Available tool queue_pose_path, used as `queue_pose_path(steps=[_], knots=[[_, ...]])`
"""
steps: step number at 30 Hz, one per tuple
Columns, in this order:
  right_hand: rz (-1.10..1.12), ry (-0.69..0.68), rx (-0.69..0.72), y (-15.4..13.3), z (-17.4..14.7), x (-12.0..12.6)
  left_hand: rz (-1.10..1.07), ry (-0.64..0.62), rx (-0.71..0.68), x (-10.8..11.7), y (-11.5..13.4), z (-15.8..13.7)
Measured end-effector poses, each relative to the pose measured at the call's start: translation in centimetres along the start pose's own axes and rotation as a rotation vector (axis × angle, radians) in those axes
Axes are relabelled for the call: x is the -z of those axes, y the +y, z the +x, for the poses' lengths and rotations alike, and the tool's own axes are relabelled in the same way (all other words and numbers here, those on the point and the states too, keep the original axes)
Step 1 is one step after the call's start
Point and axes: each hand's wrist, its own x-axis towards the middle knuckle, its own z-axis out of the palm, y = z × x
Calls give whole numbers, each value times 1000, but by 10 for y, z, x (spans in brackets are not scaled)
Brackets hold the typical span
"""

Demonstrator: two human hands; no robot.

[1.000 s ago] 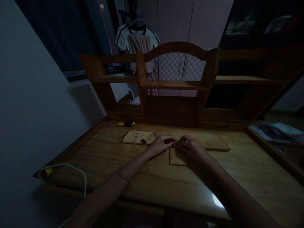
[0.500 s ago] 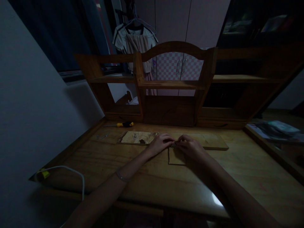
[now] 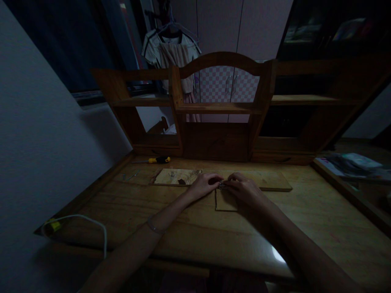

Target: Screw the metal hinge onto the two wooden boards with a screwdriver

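Note:
My left hand (image 3: 204,183) and my right hand (image 3: 243,186) meet over the middle of the desk, fingertips closed in a pinch. Between them is a small shiny metal piece (image 3: 221,185), too small and dim to name. It sits at the back edge of a small flat board (image 3: 225,201), partly covered by my right hand. Behind my left hand lies a board with a peeled, stained face (image 3: 174,177). A plain wooden board (image 3: 276,181) extends to the right behind my right hand; whether the two boards join is hidden.
A yellow-and-black screwdriver (image 3: 159,160) lies at the back left, with small metal bits (image 3: 132,176) in front of it. A white cable (image 3: 91,219) loops at the left edge. The wooden shelf unit (image 3: 218,109) stands along the back. Papers and packets (image 3: 360,162) lie far right.
The view has shifted slightly. My fingers have adjusted a little around the metal piece, which shows slightly more now. The boards and screwdriver stay in place.

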Motion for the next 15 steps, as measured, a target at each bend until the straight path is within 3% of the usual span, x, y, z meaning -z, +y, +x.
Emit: queue_pose_path(steps=[7,15], knots=[[14,46,-8,-2,0,-2,33,6,-45,2,3,0],[102,331,-113,-19,6,12,-8,-8,-75,3,1,2]])
